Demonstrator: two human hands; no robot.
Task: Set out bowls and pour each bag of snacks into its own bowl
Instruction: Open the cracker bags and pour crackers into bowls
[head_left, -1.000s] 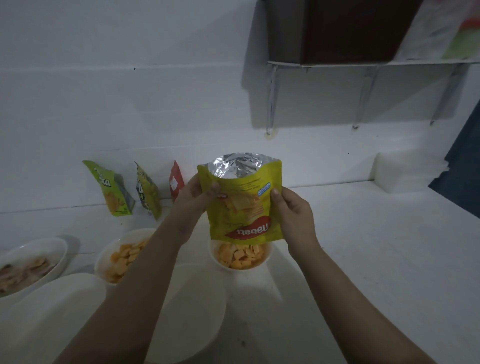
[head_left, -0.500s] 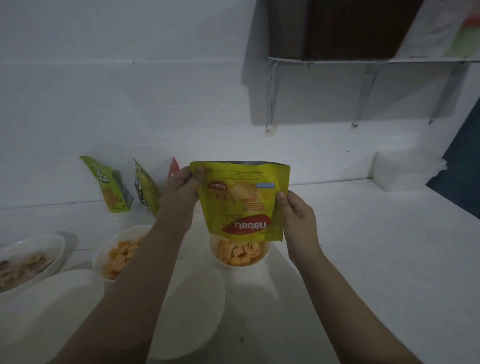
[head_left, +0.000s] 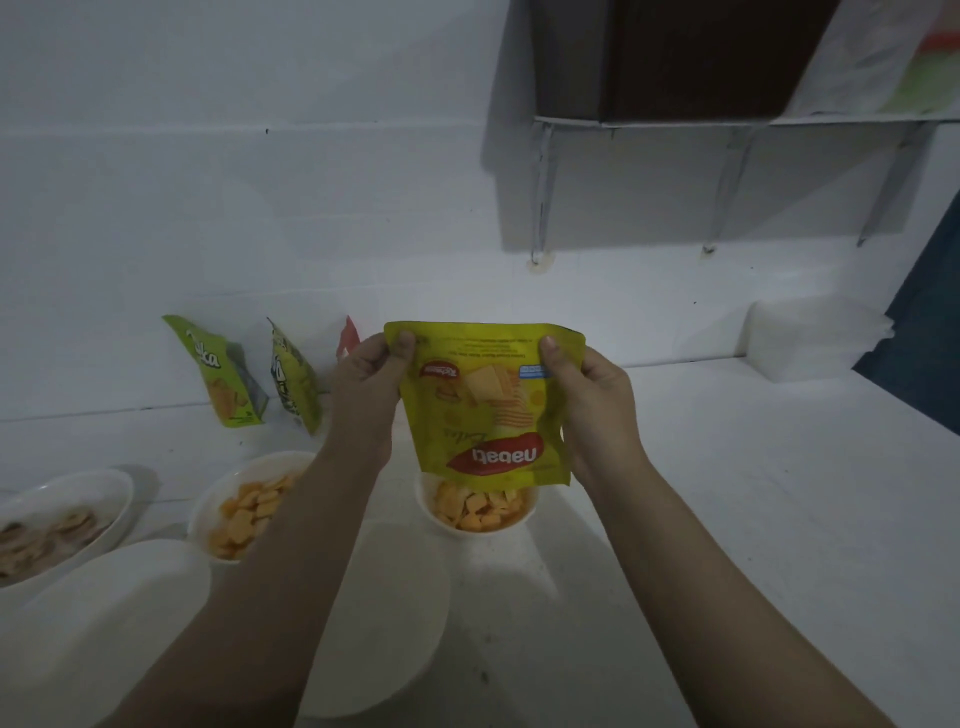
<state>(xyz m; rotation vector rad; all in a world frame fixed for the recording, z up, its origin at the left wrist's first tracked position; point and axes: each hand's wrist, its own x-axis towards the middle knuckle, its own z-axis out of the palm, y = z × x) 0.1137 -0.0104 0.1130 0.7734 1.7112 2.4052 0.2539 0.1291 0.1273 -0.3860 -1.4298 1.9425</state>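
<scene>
I hold a yellow snack bag (head_left: 488, 410) upside down over a small white bowl (head_left: 475, 512) filled with orange crackers. My left hand (head_left: 366, 387) pinches the bag's upper left corner and my right hand (head_left: 589, 387) pinches its upper right corner. The bag's open end points down at the bowl. Left of it sits a second bowl (head_left: 208, 512) with orange snacks, and at the far left a third bowl (head_left: 111, 499) holds pale chips.
Two green snack bags (head_left: 223, 374) (head_left: 293, 382) and a red bag (head_left: 347, 338) lean against the back wall. Two white bowls (head_left: 395, 613) (head_left: 104, 623) sit near me. A white box (head_left: 810, 338) stands at the back right, under a wall shelf (head_left: 727, 122).
The bag's foil bottom was facing me and has flattened out. Both hands have slid from the bag's sides up to its top corners.
</scene>
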